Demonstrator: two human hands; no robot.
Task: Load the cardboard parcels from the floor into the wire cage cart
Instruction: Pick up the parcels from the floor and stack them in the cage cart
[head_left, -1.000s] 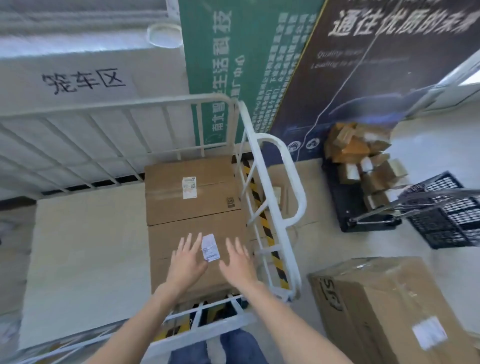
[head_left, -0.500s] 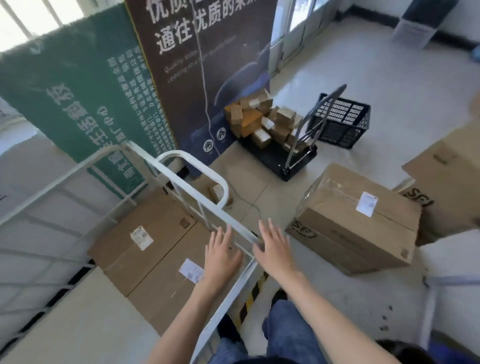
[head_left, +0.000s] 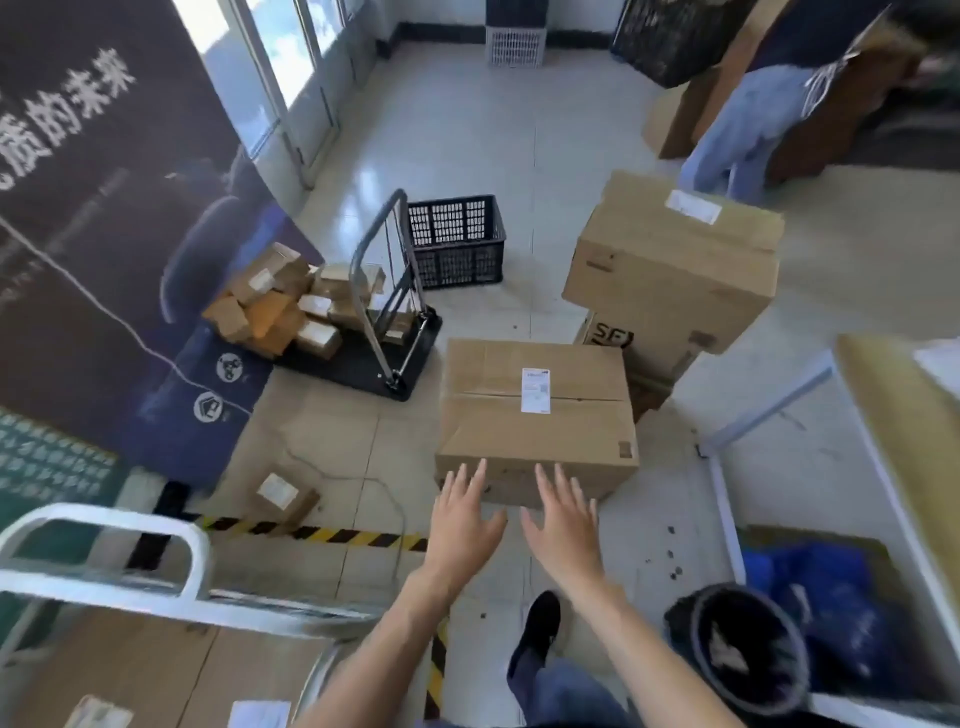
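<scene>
Parcel (head_left: 535, 415): reach stage, not yet held

Loc.: on floor (head_left: 332, 457), label (head_left: 535, 389) up, straight ahead.
Left hand (head_left: 465, 525) & right hand (head_left: 563, 525): empty, fingers spread, apart, just short of near face; contact not evident.
Cart (head_left: 104, 519): rail at lower left.
Next, prob.: hands to opp. sides, lift, swing left, set inside.

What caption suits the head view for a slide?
Left hand and right hand, open, reach toward a cardboard parcel on the floor near the wire cage cart.
</scene>
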